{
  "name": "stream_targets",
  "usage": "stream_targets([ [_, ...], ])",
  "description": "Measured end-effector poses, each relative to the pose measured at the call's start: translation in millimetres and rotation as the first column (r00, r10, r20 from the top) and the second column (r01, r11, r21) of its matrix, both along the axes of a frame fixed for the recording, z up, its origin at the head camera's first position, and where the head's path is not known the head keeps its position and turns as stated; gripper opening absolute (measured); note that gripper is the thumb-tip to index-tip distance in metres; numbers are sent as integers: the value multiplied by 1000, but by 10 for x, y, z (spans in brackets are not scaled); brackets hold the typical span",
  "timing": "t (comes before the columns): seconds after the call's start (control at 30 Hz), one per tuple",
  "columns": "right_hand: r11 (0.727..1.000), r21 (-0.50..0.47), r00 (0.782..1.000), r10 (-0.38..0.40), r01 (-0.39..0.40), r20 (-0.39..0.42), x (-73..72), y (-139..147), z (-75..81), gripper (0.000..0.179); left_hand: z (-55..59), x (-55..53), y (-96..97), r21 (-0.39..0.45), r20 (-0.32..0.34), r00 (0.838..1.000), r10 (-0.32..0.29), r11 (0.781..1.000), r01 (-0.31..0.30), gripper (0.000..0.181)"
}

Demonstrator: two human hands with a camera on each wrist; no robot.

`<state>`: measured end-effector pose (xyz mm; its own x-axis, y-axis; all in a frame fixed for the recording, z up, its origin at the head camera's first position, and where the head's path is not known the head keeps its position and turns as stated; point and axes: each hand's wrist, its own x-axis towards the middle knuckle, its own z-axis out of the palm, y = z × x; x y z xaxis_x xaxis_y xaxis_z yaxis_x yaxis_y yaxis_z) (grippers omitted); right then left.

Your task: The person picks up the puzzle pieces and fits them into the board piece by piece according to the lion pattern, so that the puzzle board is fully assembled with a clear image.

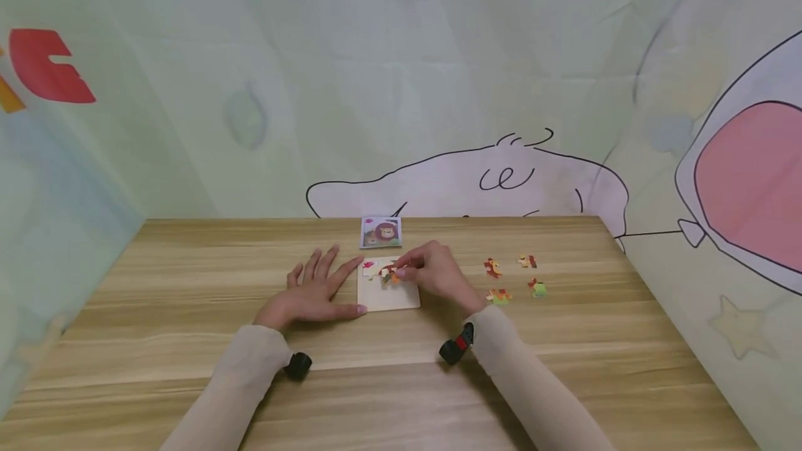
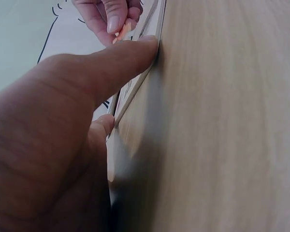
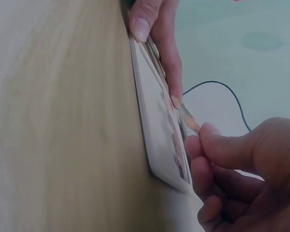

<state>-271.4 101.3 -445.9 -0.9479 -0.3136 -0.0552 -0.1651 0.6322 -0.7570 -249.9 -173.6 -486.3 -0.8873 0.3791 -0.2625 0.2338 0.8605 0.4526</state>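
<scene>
A white puzzle board [image 1: 390, 299] lies on the table, with several puzzle pieces set along its far part. My left hand [image 1: 316, 292] lies spread at its left side, thumb and index fingertip touching the board's edge. Over the board, my right hand [image 1: 434, 271] pinches a puzzle piece [image 3: 189, 120] between thumb and fingers, tilted up above the surface. In the left wrist view the held puzzle piece [image 2: 123, 32] shows orange under the right fingertips. Part of the laid pieces is hidden behind the right fingers.
Behind the board sits a picture card [image 1: 381, 232] with a lion on it, at the table's back edge. Loose puzzle pieces lie to the right: brown [image 1: 493, 268], brown and yellow [image 1: 528, 261], green and red [image 1: 537, 288], orange and green [image 1: 499, 296].
</scene>
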Motion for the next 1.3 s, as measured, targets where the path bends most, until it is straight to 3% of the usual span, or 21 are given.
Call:
stream_targets([
  [0.47, 999, 6, 999, 36, -36, -21, 10, -250, -70, 9, 44, 8, 16, 8, 6, 1000, 5, 1000, -5, 104],
  [1.13, 996, 87, 1000, -3, 3, -6, 9, -394, -45, 5, 27, 4, 19, 10, 11, 1000, 7, 1000, -7, 105],
  [1.3, 995, 103, 999, 1, 4, -44, 30, -398, -69, 5, 31, 4, 25, 11, 13, 1000, 6, 1000, -7, 105],
])
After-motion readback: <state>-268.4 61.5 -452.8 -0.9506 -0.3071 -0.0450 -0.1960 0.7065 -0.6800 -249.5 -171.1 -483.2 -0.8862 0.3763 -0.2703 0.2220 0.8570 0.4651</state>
